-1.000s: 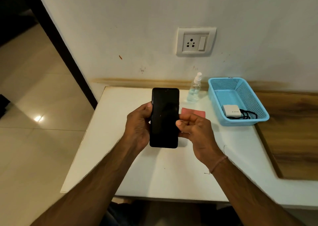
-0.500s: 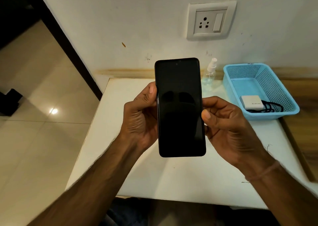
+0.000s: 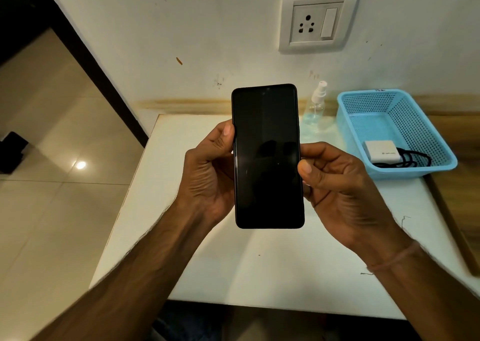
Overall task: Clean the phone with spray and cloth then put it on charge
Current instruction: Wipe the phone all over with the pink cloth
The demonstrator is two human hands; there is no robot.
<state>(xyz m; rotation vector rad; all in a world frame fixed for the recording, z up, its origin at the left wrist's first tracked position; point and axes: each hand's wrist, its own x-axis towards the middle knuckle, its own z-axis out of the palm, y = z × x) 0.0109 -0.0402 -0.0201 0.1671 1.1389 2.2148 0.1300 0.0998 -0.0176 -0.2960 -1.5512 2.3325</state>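
The left hand (image 3: 207, 174) grips the phone (image 3: 267, 156) by its left edge, thumb along the rim. The phone is held upright above the white table (image 3: 259, 268), its screen black and glossy. The right hand (image 3: 337, 185) pinches the phone's right edge. Further right stands a clear spray bottle (image 3: 315, 107), then a blue mesh basket (image 3: 413, 171) holding a white charger (image 3: 380, 150) and a black cable (image 3: 413, 159).

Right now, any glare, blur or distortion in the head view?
Head view: mostly sharp; the wide angle skews the socket; a lamp glare spot sits on the floor; the phone screen is dark with faint reflections; a soft shadow falls on the table below the phone.
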